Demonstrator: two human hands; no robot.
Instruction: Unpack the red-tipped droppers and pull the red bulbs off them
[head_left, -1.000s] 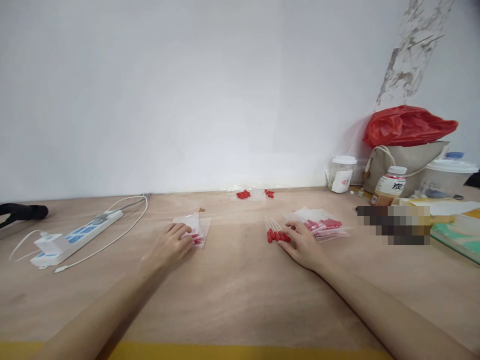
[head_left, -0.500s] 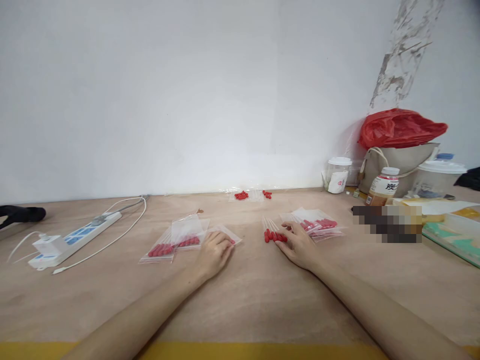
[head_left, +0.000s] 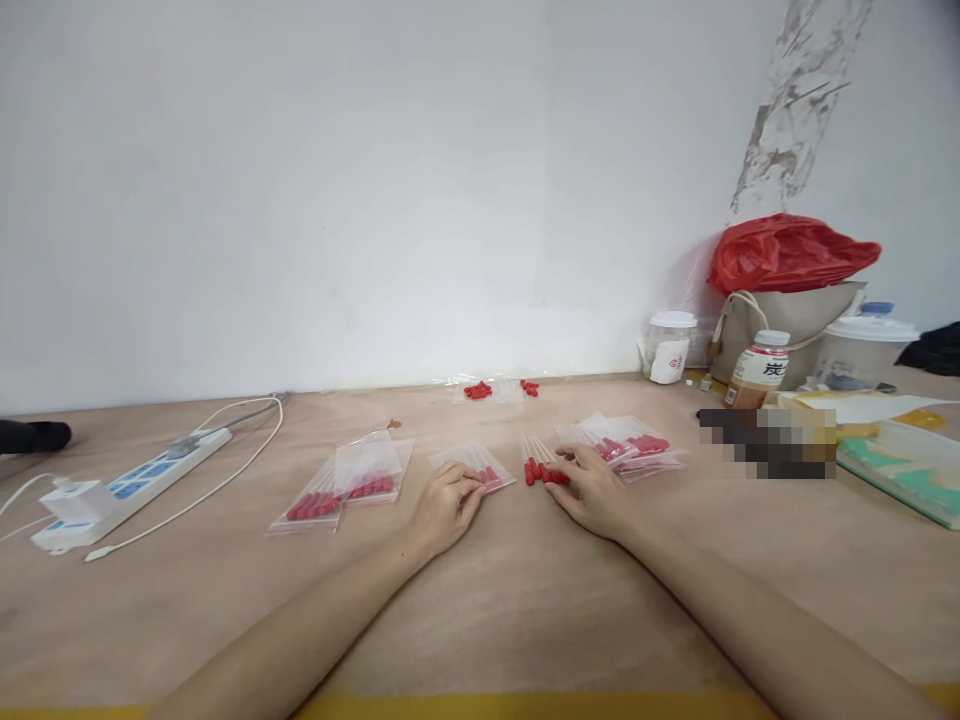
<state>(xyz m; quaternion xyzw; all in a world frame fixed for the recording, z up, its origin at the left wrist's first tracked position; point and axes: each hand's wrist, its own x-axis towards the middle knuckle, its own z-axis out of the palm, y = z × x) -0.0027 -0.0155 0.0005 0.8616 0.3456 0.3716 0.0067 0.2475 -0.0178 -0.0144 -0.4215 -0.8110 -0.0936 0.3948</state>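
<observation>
My left hand [head_left: 448, 503] rests on the table, its fingers closed on the near left edge of a small clear plastic bag [head_left: 459, 457]. Inside that bag lie a few red-tipped sticks [head_left: 491, 474]. To its right, a fanned bunch of loose red-tipped sticks [head_left: 534, 470] has its pale stems pointing away from me. My right hand [head_left: 596, 495] curls thumb and fingers around the right side of this bunch, partly hiding it. Filled bags of the same sticks lie at left [head_left: 315, 503] and in an overlapping pile [head_left: 637, 445] beyond my right hand.
By the wall are more red pieces [head_left: 478, 390] on clear plastic. A white power strip [head_left: 135, 490] with cables lies at left. At right stand a lidded cup [head_left: 670, 347], a drink bottle [head_left: 759, 370], a grey bag [head_left: 810, 325] topped with red plastic, and a green-and-white tray [head_left: 900, 470].
My left hand has shifted right with its bag, nearer the loose sticks, and more red tips show in the bag. My right hand stays at the bunch. The view has shifted slightly.
</observation>
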